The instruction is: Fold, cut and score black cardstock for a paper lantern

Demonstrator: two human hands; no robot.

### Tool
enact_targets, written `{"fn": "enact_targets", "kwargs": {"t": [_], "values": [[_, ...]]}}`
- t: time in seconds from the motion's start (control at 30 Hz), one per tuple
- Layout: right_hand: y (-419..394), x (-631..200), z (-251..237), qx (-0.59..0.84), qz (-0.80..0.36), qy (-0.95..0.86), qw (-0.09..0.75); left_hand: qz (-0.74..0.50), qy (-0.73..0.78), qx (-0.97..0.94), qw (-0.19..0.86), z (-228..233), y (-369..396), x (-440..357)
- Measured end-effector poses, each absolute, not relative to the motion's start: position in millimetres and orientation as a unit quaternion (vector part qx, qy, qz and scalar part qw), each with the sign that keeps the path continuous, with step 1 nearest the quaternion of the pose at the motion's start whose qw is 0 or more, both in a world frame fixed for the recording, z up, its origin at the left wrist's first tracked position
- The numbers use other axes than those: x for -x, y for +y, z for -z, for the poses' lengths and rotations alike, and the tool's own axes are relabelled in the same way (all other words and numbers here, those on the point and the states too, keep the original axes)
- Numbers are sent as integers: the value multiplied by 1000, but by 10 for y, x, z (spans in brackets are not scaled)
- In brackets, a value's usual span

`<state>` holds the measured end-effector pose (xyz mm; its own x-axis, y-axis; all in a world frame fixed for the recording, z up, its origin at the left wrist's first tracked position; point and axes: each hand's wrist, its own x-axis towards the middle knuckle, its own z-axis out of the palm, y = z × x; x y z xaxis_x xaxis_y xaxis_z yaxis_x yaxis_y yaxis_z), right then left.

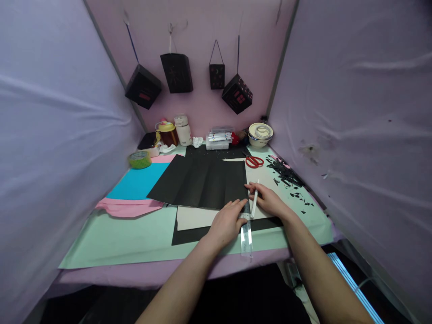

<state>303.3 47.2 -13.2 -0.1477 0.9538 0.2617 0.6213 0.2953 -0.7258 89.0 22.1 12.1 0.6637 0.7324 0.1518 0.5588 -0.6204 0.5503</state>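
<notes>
A large sheet of black card (211,180) with upright fold lines lies across the table. Near its right edge a clear ruler (246,240) runs toward me, its near end reaching past the table's front edge. My left hand (227,224) rests with its fingers stretched out over the lower right of the card, thumb and fingertips at the ruler. In my right hand (266,198) is a white pen (254,204), its lower end close to the ruler. The right fingertips touch the card's right edge. Beneath lie a white board (194,217) and another black sheet (189,236).
Red-handled scissors (254,161) and black paper scraps (286,173) lie at the right. Blue sheets (138,180), pink paper (130,208) and green tape (140,159) are at the left. Behind stand a bottle (182,130), a pen box (218,140) and bowls (259,135). Black paper lanterns (177,73) hang above.
</notes>
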Motion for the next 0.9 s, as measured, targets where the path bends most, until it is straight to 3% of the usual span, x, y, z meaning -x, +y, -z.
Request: {"fn": "enact_targets", "kwargs": {"t": [0.9], "values": [[459,-3034,102,570,-274,-670,389,-167,335,-895,244,-121,291,-819]]}}
